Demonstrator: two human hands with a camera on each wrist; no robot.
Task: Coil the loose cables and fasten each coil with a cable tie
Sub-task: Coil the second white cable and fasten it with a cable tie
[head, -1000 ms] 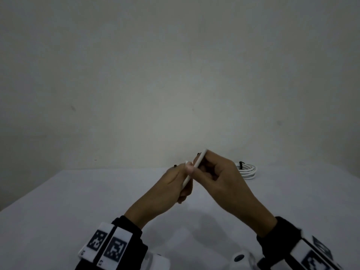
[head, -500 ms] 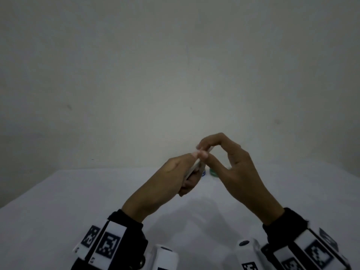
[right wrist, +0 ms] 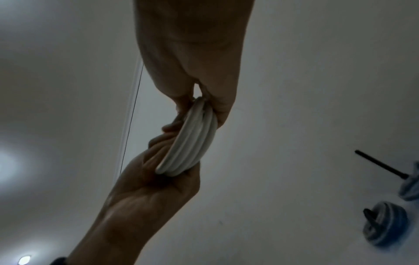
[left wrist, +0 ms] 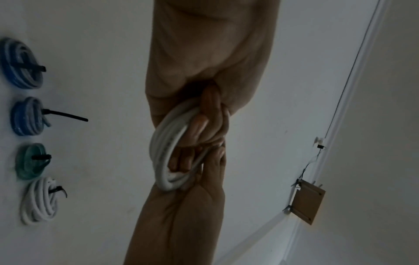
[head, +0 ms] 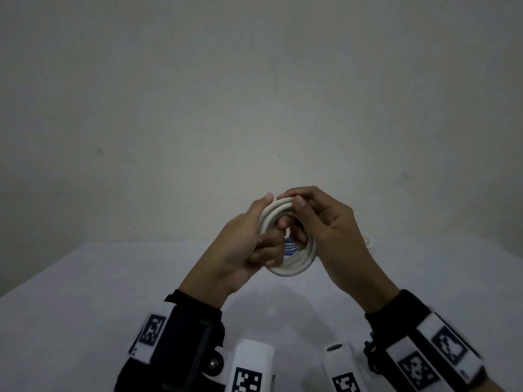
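Both hands grasp one white cable coil (head: 285, 239) above the tabletop (head: 85, 292): left hand (head: 243, 250) curled around its side, right hand (head: 325, 222) pinching its top.

Dim and underexposed in all three views, grey cast, visible noise. Soft shadow on worktop (head: 271, 306) below the hands (head: 285, 239). Motion blur on wrist markers (head: 450, 346) at lower right of head view. Ceiling lamp (right wrist: 24, 259) blown out bottom left of right wrist view, hazy glare patch above it. Straight wall trim (left wrist: 353, 71) bowed by wide-angle lens. Tied coils (left wrist: 21, 62) soft, smeared near frame edges.
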